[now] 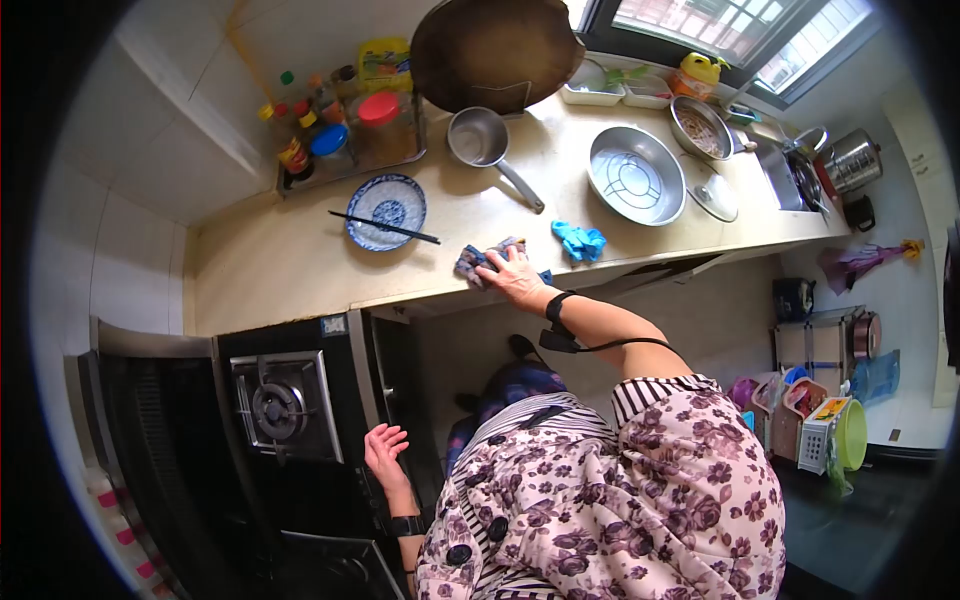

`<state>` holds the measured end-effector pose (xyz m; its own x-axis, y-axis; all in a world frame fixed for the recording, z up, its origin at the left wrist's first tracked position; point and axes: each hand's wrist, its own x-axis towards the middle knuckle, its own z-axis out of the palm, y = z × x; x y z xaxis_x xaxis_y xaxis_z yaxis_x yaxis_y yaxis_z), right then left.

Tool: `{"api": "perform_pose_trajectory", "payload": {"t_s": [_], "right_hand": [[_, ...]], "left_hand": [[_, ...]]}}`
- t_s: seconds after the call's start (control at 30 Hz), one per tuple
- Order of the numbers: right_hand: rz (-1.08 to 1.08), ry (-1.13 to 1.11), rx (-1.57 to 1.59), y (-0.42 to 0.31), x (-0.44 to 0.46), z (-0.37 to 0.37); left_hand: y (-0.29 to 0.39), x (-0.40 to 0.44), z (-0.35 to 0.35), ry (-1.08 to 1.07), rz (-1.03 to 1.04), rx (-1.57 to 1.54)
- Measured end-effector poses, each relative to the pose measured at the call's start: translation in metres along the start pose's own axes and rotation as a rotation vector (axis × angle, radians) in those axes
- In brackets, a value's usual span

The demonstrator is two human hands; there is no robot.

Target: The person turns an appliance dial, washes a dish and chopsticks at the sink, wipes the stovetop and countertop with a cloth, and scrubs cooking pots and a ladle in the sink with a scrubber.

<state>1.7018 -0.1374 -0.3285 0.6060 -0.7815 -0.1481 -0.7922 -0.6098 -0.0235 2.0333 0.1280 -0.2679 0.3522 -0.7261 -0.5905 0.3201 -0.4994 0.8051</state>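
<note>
My right hand (pixel 515 275) presses on a dark patterned cloth (pixel 482 262) at the counter's front edge, its fingers over the cloth. Just right of it lies a crumpled blue cloth or glove (pixel 579 241). To the left, a blue-and-white bowl (pixel 386 212) has dark chopsticks (pixel 384 226) across it. Behind the cloth stands a small saucepan (pixel 479 138) with its handle towards me. My left hand (pixel 386 452) hangs beside the stove, fingers apart, holding nothing.
A wide metal basin (pixel 636 175), a glass lid (pixel 714 198) and a pan with food (pixel 700 128) stand on the counter (pixel 250 240). Jars and bottles fill a tray (pixel 410 160) at the back left. A gas burner (pixel 279 411) is at the lower left.
</note>
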Motion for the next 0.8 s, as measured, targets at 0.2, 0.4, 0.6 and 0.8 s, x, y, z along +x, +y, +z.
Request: {"api": "perform_pose_trajectory", "payload": {"t_s": [0.2, 0.4, 0.6, 0.8], "right_hand": [[0.107, 0.018, 0.036, 0.084, -0.027, 0.017], [0.138, 0.193, 0.113, 0.171, 0.07, 0.003], [0.006, 0.317, 0.159, 0.171, 0.102, -0.016], [-0.307, 0.462, 0.292, 0.191, 0.043, -0.067]], "left_hand": [[0.002, 0.042, 0.103, -0.171, 0.071, 0.098], [0.042, 0.123, 0.281, -0.248, 0.357, 0.15], [0.1, 0.19, 0.395, -0.411, 0.472, 0.137], [0.117, 0.216, 0.45, -0.407, 0.434, 0.05]]}}
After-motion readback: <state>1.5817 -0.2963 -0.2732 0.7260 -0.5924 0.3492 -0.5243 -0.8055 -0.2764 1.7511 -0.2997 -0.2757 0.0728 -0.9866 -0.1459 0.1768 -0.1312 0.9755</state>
